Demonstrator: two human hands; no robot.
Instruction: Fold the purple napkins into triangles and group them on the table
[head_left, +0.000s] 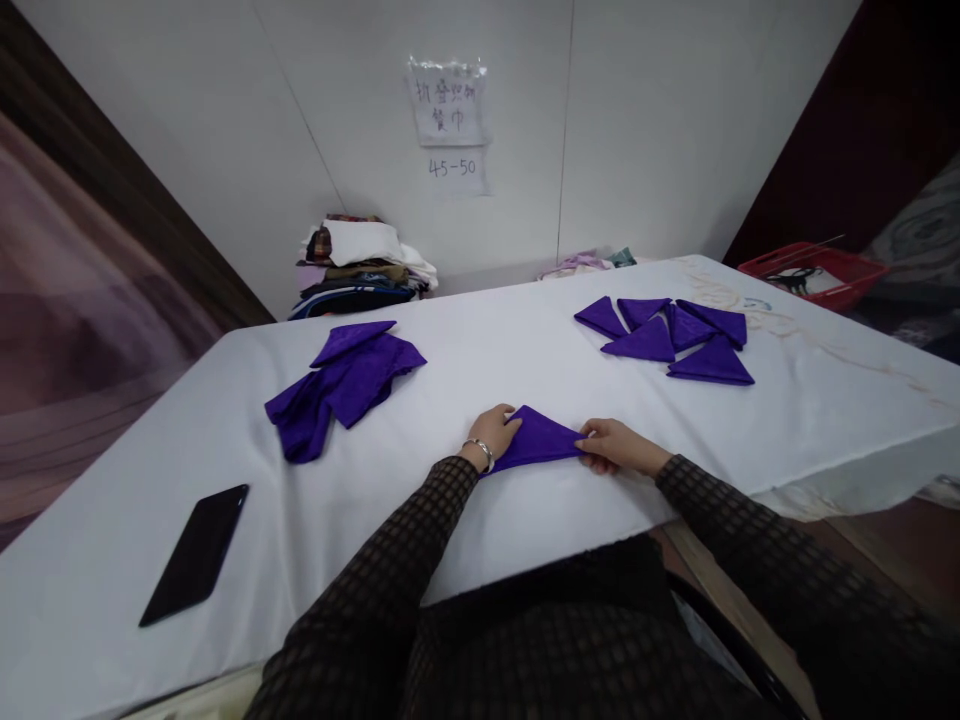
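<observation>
A purple cloth napkin (541,436), folded into a triangle, lies near the front edge of the table between my hands. My left hand (495,434), with a silver bracelet at the wrist, grips the napkin's left side, thumb on top of the cloth. At the opposite end, my right hand (613,446) pinches the right corner between thumb and fingers. The left end of the napkin is partly hidden by my left hand. Several purple folded triangles (645,342) lie grouped at the back right. Loose purple cloths (352,385) are heaped at the left.
A black phone-like slab (196,555) lies at the front left of the white-covered table (480,345). Stacked clothes (364,265) stand behind the far edge by the wall. A red basket (825,275) is beyond the right corner. Paper signs (448,115) hang on the wall.
</observation>
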